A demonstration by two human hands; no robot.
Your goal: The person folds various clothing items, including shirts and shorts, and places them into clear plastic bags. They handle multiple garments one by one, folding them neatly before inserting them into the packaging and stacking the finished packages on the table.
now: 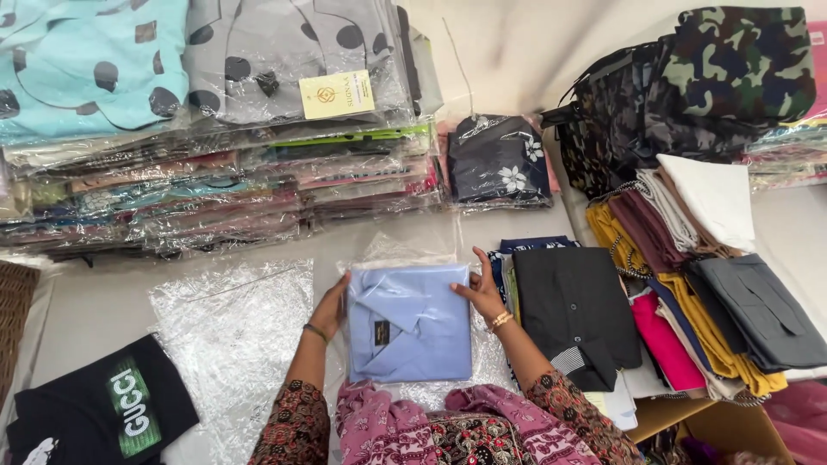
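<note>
A folded light-blue collared shirt (409, 323) lies in front of me on a clear plastic bag (413, 250). My left hand (331, 307) grips its left edge, and my right hand (481, 288) grips its right edge near the top corner. Both wrists wear bangles, and my sleeves are patterned in pink and dark red.
Tall stacks of bagged garments (215, 146) fill the back left. An empty clear bag (233, 336) and a black T-shirt (99, 413) lie at the left. A black folded shirt (573, 314) and piles of coloured folded clothes (689, 284) sit at the right, with camouflage fabric (732, 60) behind.
</note>
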